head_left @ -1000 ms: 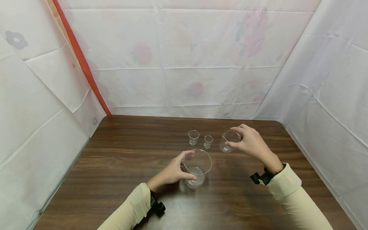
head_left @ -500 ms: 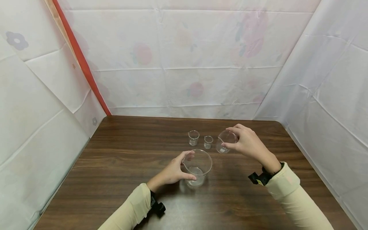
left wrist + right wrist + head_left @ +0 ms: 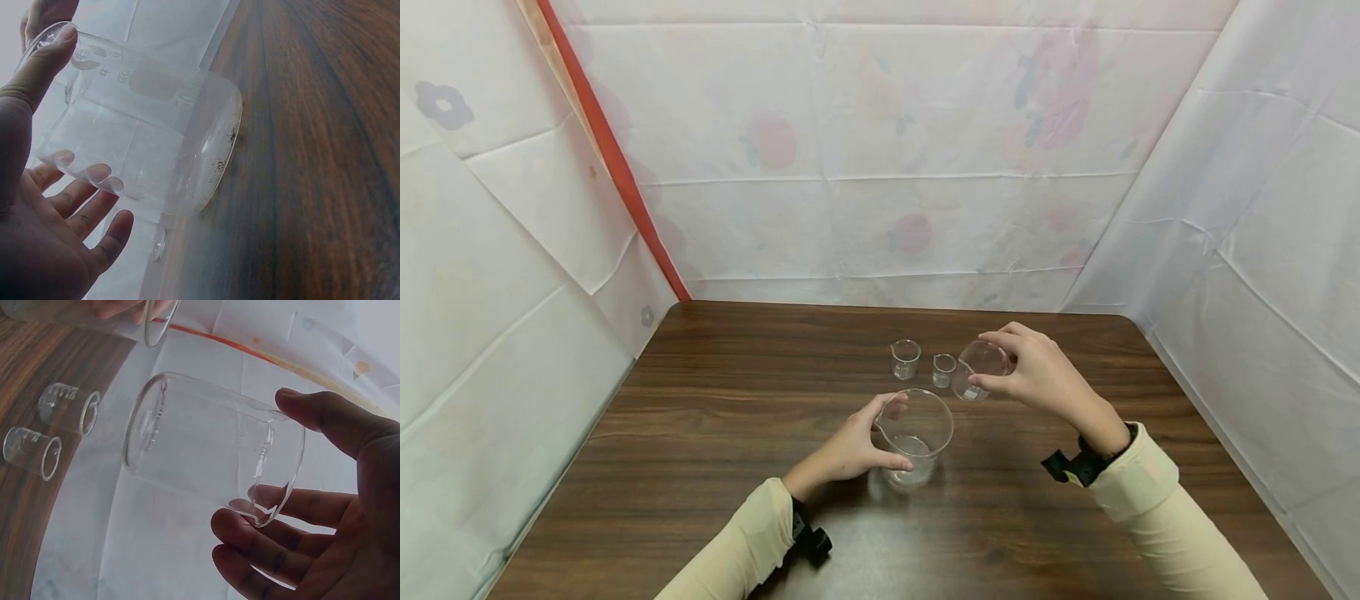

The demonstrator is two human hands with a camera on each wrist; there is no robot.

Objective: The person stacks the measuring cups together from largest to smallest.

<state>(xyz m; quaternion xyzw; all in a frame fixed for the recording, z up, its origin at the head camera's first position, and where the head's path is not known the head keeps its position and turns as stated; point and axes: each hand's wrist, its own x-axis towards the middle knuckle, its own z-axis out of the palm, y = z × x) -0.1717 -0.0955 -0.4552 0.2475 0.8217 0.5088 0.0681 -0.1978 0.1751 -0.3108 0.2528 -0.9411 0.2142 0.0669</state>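
Note:
My left hand (image 3: 850, 446) holds a large clear glass beaker (image 3: 917, 429) by its near-left side, thumb in front and fingers behind. In the left wrist view the large beaker's base (image 3: 219, 150) is on or very close to the wood. With thumb and fingers around the rim, my right hand (image 3: 1041, 375) grips a medium glass beaker (image 3: 206, 437), which appears raised off the table. Just left of that beaker stand two smaller beakers: the smallest beaker (image 3: 943, 372) and a slightly bigger one (image 3: 906, 360). Any contents of the held beakers cannot be made out.
All of this is on a dark brown wooden table (image 3: 715, 433). White patterned cloth (image 3: 865, 150) hangs behind the far edge and along both sides. A red strip (image 3: 617, 158) runs down the back left corner.
My right hand has moved a little to the left with the medium beaker, bringing it close beside the smallest beaker. The left hand and large beaker have stayed put.

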